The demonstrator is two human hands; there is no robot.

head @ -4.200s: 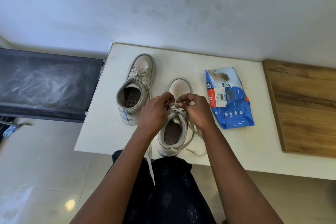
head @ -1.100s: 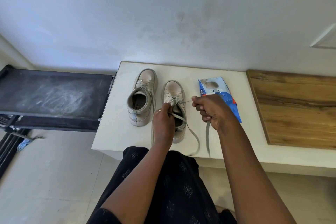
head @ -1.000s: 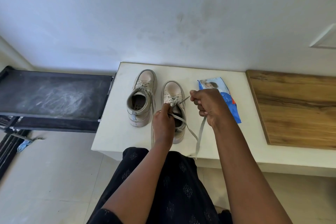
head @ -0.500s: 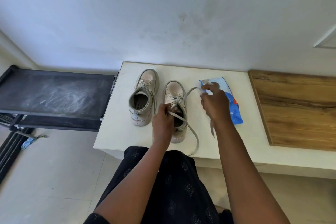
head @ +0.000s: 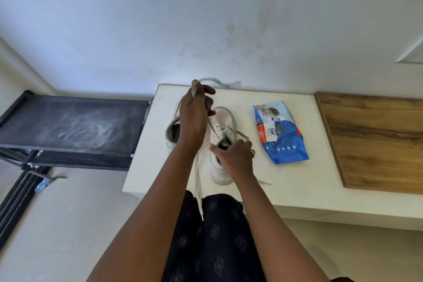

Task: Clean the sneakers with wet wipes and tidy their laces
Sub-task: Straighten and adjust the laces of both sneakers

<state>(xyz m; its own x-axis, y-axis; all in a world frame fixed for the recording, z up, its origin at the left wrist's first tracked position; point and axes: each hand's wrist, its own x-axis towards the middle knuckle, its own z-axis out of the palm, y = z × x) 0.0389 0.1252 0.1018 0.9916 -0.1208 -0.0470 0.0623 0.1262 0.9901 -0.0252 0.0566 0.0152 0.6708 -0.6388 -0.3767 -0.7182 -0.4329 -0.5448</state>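
Lace (head: pixel 208 80) pinched in left hand (head: pixel 194 119) grip, right hand (head: pixel 235 155) grip holding sneaker (head: pixel 220 120), barcode sticker (head: pixel 271 131) on wipes pack (head: pixel 287 150)

Two off-white high-top sneakers stand upright on the worktop (head: pixel 297 181), toes pointing away. The nearer sneaker (head: pixel 223 121) sits under the right hand (head: pixel 233 155), which grips its collar. Its grey lace (head: pixel 211 125) runs up from the eyelets to the raised left hand (head: pixel 194 114), which pinches it. The other sneaker (head: pixel 172 131) is mostly hidden behind the left hand. A blue wet-wipes pack (head: pixel 283 142) lies flat near the right hand, on its right.
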